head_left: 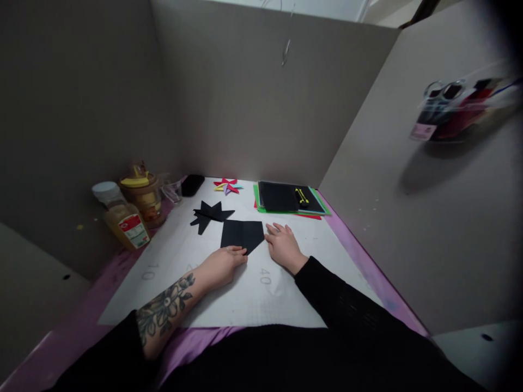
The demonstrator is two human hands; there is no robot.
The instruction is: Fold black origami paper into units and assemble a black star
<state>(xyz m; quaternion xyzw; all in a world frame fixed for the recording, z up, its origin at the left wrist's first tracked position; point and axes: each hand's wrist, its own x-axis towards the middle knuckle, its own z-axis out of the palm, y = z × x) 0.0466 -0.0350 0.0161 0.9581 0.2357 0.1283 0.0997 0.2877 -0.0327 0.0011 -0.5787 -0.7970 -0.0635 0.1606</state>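
Observation:
A folded black paper [242,234] lies on the white mat [253,294], shaped like a pointed pentagon. My left hand [223,265] rests flat at its near corner, fingertips touching the paper's lower edge. My right hand [283,245] lies flat just right of the paper, fingers stretched out toward its right point. Neither hand holds anything. A black folded star piece [210,214] sits beyond the paper to the left.
A stack of coloured paper sheets [291,198] with a black sheet on top lies at the back right. A small multicoloured paper star [227,186] sits at the back. Bottles and jars [126,215] stand at the left. Cardboard walls enclose the desk.

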